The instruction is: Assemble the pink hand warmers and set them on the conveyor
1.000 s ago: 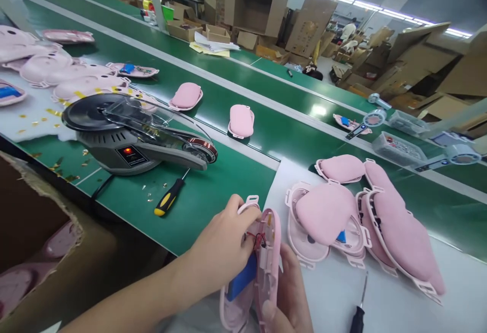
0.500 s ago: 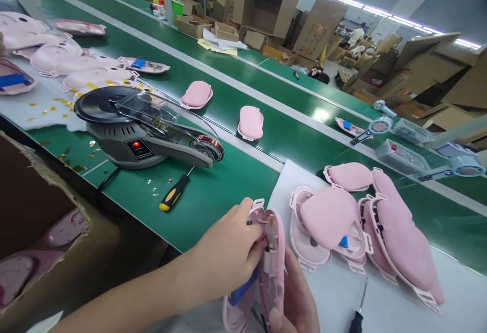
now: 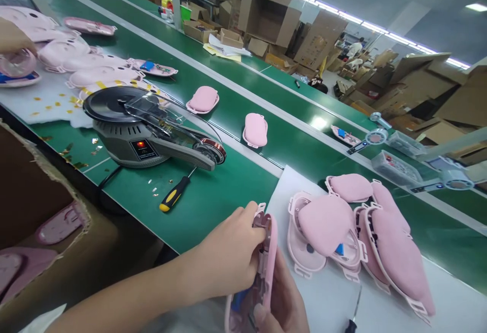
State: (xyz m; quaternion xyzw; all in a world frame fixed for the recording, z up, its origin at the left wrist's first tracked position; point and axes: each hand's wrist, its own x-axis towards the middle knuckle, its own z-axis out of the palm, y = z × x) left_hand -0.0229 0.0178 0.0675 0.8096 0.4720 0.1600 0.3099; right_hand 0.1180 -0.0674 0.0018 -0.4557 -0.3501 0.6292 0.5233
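Near the bottom centre, a pink plastic casing [image 3: 269, 262] stands partly open on its edge, its two halves close together with a blue part between them. My left hand [image 3: 228, 252] grips its upper end, fingertips at the gap. My right hand [image 3: 287, 292] wraps the outer side of the casing, thumb on its rim. To the right, several pink casings [image 3: 327, 224] lie on a white sheet [image 3: 300, 300]. A black-handled screwdriver [image 3: 352, 325] lies below them. Left of my hands, a yellow and black screwdriver [image 3: 175, 194] rests on the green table [image 3: 213, 198].
A grey tape machine [image 3: 129, 140] with a black disc stands at left. Another person's hand [image 3: 15, 38] holds a clear-looking round part beyond it. Two pink casings [image 3: 255, 130] sit on the green belt. An open cardboard box [image 3: 76, 191] is at lower left.
The two casing halves are closer together, and my hands have shifted slightly left in view. At far left, the other person's hand has come further into view.
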